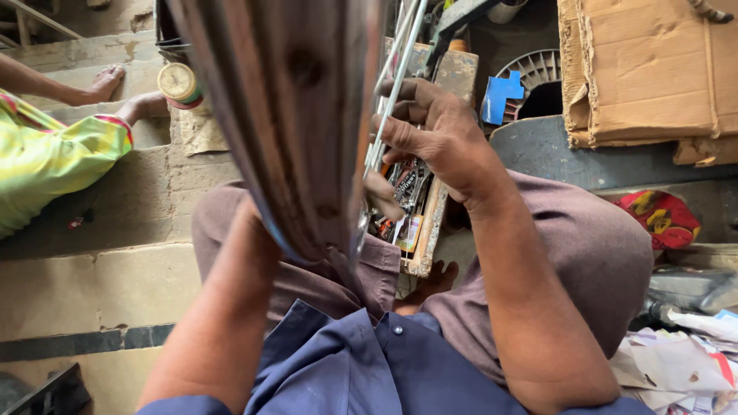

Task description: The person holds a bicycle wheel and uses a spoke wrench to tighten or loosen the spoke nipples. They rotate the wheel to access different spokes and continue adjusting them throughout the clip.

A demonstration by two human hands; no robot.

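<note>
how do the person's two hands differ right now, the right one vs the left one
The right hand is in full view, fingers curled round thin metal spokes beside the wheel rim. The left hand is hidden behind that rim; only its forearm shows. The right arm reaches further forward, over the wooden tray. Both arms are bare and work at the same rim.

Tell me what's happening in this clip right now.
A seated person holds a metal wheel rim upright across their lap. The right hand grips thin spokes beside the rim; the left hand is hidden behind it. A wooden box of small parts sits at their feet, and another person's feet rest on the steps.
</note>
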